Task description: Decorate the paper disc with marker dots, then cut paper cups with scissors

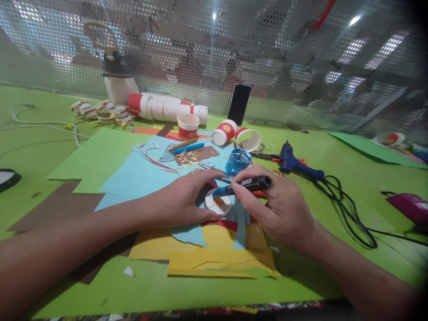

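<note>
My left hand [180, 198] curls its thumb and fingers around a small white round piece [222, 209], perhaps a paper cup's base. Thin lines cross its face, and an orange-brown patterned patch sits at its middle. Between the thumb and fingers of my right hand [279, 207] is a black marker [247, 183], its blue tip end touching or just above the white face. Just beyond the hands stands an open jar of blue paint [238, 161], smeared on the outside. Scissors partly show behind the fingers.
Coloured paper sheets [123, 171] and yellow strips [220, 263] lie under the hands. Red-and-white paper cups [188, 127], cup stacks [167, 108] and a phone [239, 104] stand behind. At right are a blue glue gun [294, 161], its black cord and a magenta object [408, 207].
</note>
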`<state>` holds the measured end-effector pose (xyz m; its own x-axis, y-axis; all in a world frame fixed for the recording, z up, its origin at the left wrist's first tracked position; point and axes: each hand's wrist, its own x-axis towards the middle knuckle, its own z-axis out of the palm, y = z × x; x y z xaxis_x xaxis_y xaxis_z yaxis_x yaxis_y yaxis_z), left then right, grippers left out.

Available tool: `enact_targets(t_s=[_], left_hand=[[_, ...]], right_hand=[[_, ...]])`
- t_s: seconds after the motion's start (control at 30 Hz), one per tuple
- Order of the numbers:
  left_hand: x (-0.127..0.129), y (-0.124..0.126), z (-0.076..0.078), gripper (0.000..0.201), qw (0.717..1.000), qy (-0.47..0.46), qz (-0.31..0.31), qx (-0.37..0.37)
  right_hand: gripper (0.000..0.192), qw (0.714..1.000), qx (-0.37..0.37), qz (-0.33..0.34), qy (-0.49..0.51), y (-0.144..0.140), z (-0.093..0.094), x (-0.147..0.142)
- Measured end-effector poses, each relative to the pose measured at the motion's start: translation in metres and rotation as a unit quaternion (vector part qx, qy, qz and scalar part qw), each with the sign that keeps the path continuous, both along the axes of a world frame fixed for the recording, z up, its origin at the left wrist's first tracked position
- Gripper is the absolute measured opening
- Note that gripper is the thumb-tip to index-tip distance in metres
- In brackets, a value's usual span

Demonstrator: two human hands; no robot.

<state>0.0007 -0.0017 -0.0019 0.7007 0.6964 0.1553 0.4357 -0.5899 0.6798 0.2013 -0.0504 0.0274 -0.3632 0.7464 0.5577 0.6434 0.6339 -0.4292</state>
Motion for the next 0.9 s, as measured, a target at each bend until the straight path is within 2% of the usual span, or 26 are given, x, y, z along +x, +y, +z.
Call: enact_targets(t_s=[0.37,0.63,0.9], left_hand=[[-0.0002,-0.0004,0.0018,0.063,1.000,-0.003,0.001,-0.003],[0.0007,-0.0007,0.0005,0.065,1.000,-0.007,0.016,0.011],[-0.0003,-0.0007,0.0010,0.069,1.000,0.001,0.015,0.008]], right_hand=[[0.006,1.000,0.002,-0.001,0.010,-0.0022,-0.0001,-0.0033],[0.011,0.986,0.038,-0.112,0.113,-0.0029,-0.0021,0.0004],[0.013,0.991,0.007,-0.101,0.090,0.0001,-0.0004,-0.0014]])
